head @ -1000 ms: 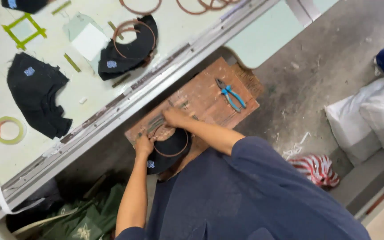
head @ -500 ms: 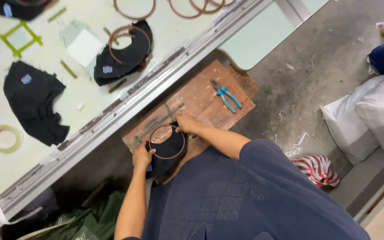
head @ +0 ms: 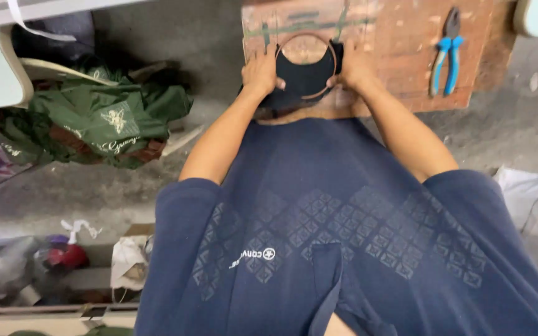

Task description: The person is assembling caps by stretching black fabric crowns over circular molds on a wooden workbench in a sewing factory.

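The view has swung round since half a second ago — the pale worktable with its black cloth pieces and hoops is gone from sight, and the wooden board (head: 400, 56) now sits at the far edge rather than mid-frame. The heap of green cloth (head: 104, 121) lies on the floor to the left.

On the board both hands have closed in on the black fabric piece (head: 303, 78), which before had the right hand working above it. The fabric lies at the board's near edge, a thin brown hoop (head: 306, 38) arched over its far side. The left hand (head: 261, 70) and right hand (head: 355, 67) grip its two sides, fingers curled and clamped on cloth and hoop — it looks pressed into shape. Blue-handled pliers (head: 444, 53) rest untouched to the right.
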